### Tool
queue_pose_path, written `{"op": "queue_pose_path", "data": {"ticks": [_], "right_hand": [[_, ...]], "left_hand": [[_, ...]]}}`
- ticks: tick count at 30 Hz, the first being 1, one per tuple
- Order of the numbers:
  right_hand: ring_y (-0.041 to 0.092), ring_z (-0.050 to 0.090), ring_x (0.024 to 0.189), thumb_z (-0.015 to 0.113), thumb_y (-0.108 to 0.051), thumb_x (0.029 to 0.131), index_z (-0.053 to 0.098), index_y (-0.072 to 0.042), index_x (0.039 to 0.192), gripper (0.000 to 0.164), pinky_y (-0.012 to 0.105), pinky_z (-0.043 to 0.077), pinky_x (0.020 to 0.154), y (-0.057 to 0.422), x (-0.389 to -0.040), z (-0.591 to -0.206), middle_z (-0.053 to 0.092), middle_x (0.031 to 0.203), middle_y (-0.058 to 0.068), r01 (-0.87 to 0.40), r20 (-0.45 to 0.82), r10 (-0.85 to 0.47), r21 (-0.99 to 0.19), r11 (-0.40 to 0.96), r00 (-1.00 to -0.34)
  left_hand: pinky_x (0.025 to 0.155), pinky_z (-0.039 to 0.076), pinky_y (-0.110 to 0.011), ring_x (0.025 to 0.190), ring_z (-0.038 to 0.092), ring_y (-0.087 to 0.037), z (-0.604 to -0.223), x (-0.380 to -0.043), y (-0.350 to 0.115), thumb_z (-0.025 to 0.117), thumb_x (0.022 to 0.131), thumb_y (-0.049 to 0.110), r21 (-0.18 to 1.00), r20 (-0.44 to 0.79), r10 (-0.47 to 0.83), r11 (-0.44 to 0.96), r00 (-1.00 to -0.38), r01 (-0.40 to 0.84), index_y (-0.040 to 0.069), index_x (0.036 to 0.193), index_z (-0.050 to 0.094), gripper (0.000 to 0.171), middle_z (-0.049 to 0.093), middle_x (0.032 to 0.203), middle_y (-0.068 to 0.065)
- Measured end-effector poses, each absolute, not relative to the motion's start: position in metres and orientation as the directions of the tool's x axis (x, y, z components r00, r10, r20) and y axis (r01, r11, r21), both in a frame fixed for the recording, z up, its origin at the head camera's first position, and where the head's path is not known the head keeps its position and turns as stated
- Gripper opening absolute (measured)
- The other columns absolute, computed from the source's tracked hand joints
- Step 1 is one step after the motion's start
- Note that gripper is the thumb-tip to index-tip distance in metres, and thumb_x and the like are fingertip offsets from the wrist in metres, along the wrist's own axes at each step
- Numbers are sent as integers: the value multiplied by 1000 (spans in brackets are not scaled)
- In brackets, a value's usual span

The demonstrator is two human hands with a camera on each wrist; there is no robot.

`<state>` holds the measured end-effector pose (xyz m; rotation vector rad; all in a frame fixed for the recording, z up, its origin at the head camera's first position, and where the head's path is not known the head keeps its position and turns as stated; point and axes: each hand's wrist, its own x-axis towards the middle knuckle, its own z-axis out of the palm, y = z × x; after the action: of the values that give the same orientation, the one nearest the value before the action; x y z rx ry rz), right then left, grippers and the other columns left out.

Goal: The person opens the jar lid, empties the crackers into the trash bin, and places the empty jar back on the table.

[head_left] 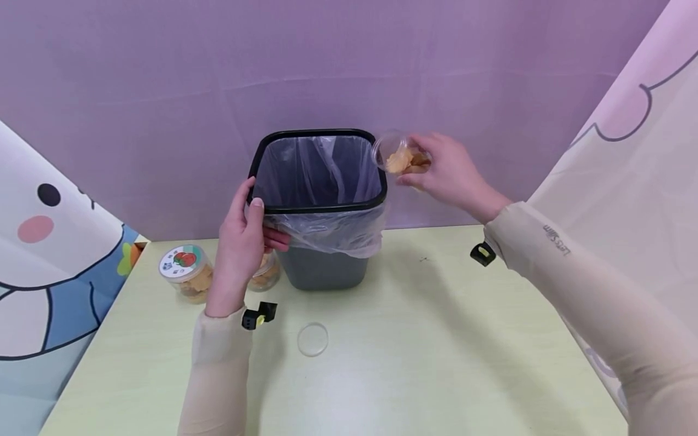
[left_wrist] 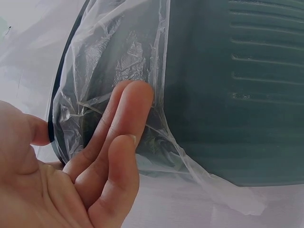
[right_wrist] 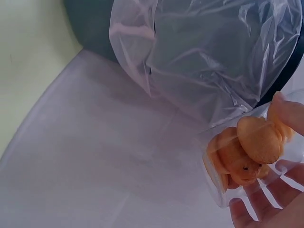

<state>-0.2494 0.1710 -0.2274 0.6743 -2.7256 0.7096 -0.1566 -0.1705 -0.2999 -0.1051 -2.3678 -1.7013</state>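
At far left hung a white-and-blue cloth printed with a cartoon figure [head_left: 87, 236]. Near it, on the pale yellow-green table [head_left: 436, 363], stood a round clear plastic jar with a white-and-green lid [head_left: 188, 272], tan pieces inside. The left hand [head_left: 240, 245] gripped the near left corner of a grey, ribbed bin with a black rim [head_left: 327, 269] — thumb over the rim, other fingers against the outside of its thin, see-through plastic liner [head_left: 338, 230]. A second clear jar of tan pieces [head_left: 264, 277] stood partly hidden behind that hand. In front of the bin lay a thin, clear round piece [head_left: 312, 355]; disc or ring, I could not tell. Behind everything hung plain purple cloth [head_left: 463, 72]. Just beside the bin's right rim, above the table, the right hand [head_left: 449, 166] held an uncapped-looking clear plastic tub [head_left: 385, 155], tipped on its side — rounded orange-tan pieces [head_left: 400, 160] were inside it.
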Motion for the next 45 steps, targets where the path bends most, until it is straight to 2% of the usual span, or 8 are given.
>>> {"op": "queue_pose_path", "data": {"ticks": [6,15,23,31,45], "right_hand": [[39,49,121,84,-28,82,48,-5,146,77,52,38,103,167,-256,-218,56,133,18,-512,320,-422,-290,809,-848],[36,52,115,81,-25,86,41,-5,151,79,51,43,100,162,-256,-208,50,135,19,-512,248,-465,-176,841,-850],[38,48,119,81,-24,85,45,-7,147,73,54,43,100,153,-253,-201,50,135,19,-533,241,-504,-68,843,-829],[40,48,119,81,-20,85,46,-5,144,70,55,43,99,151,-252,-201,51,132,20,-575,277,-557,19,818,-783],[42,50,115,82,-16,83,49,-1,138,66,54,44,98,151,-252,-206,54,126,23,-626,375,-606,82,776,-702]], "left_hand": [[53,54,-31,62,71,-32,-300,-156,-170,32,107,49,927,222,-72,324,-972,188,36,158,21,54,73,78,-19],[53,55,-31,62,71,-34,-300,-157,-170,31,107,49,928,218,-67,322,-974,186,36,158,21,53,72,78,-21],[54,55,-33,63,70,-38,-302,-156,-170,31,107,47,921,235,-80,337,-969,196,32,158,22,54,71,75,-19],[54,55,-34,63,70,-38,-303,-157,-171,31,108,45,921,237,-81,337,-968,197,31,158,22,53,71,75,-19],[52,54,-32,61,70,-37,-304,-157,-172,30,107,47,920,244,-81,335,-966,204,32,158,21,54,71,74,-19]]}}
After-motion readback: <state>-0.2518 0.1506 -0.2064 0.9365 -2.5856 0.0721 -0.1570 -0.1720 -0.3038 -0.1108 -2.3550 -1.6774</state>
